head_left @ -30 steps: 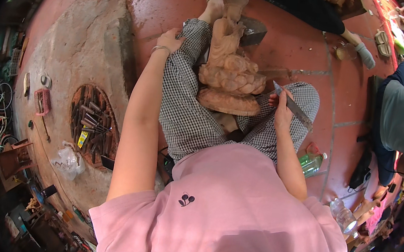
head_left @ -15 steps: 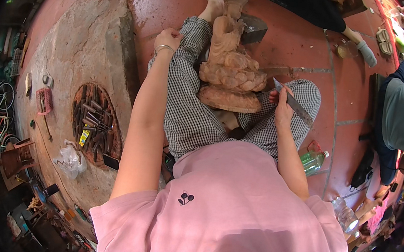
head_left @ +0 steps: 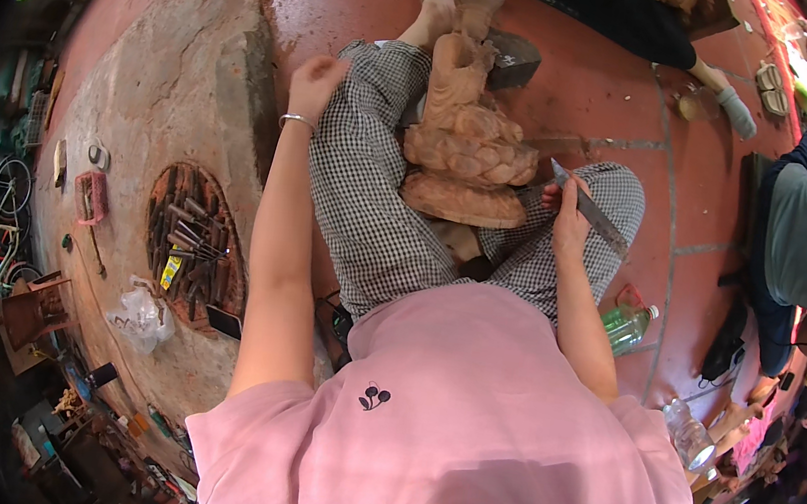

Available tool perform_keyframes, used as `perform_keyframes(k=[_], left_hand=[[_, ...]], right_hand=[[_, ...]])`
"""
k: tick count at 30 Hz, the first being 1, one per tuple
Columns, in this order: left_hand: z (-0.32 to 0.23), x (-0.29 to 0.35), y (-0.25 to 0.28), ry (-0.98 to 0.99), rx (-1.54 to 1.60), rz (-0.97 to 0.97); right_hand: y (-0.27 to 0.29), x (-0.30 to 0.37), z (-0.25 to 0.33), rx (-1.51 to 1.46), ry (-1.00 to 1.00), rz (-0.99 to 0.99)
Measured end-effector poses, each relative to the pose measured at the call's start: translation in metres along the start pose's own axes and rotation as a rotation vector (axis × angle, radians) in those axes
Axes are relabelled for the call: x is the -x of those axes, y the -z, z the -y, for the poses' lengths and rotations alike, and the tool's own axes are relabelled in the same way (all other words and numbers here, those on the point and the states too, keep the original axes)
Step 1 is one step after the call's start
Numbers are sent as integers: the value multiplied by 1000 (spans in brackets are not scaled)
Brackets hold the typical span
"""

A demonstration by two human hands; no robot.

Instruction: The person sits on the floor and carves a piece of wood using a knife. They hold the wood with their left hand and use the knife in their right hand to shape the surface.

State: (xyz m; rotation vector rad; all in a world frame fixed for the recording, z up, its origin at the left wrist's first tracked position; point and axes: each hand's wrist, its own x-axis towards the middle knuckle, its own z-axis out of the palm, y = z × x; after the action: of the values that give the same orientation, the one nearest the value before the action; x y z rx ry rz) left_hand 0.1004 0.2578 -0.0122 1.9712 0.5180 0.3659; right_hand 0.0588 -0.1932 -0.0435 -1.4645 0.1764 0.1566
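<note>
A carved wooden figure (head_left: 470, 144) with a tiered, petal-like base lies between my bent legs, its round bottom toward me. My right hand (head_left: 573, 207), closed, grips a flat grey metal carving knife (head_left: 600, 223) over my right knee; its slanted, pointed tip faces up and left toward the carving. Beside my left knee is my left hand (head_left: 317, 83), bangle at the wrist, away from the carving. Its fingers are turned from view and blurred, so I cannot tell whether they are open or closed.
On the stone slab (head_left: 174, 73) at left, a round hollow holds several carving tools (head_left: 191, 241), with a phone (head_left: 224, 322) and a plastic bag (head_left: 141, 318) near it. A dark block (head_left: 514, 61) is by the figure's top. A green bottle (head_left: 624, 328) stands right; other people sit nearby.
My left hand has moved left and slightly down, off my left leg toward the slab. The right hand keeps hold of the carving knife almost unmoved. The whole view has shifted slightly.
</note>
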Motion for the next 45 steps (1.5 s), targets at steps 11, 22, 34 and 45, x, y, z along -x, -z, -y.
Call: perform_keyframes(k=[11, 22, 34, 45], left_hand=[[-78, 68, 45, -58, -383, 649], [-70, 151, -1, 121, 255, 229], [-78, 270, -88, -237, -140, 394], [-76, 269, -104, -308, -243, 581]], right_hand=[[-1, 1, 0, 39, 23, 1], [3, 2, 2, 32, 5, 23], [-15, 55, 38, 230, 36, 228], [-48, 34, 56, 340, -106, 483]])
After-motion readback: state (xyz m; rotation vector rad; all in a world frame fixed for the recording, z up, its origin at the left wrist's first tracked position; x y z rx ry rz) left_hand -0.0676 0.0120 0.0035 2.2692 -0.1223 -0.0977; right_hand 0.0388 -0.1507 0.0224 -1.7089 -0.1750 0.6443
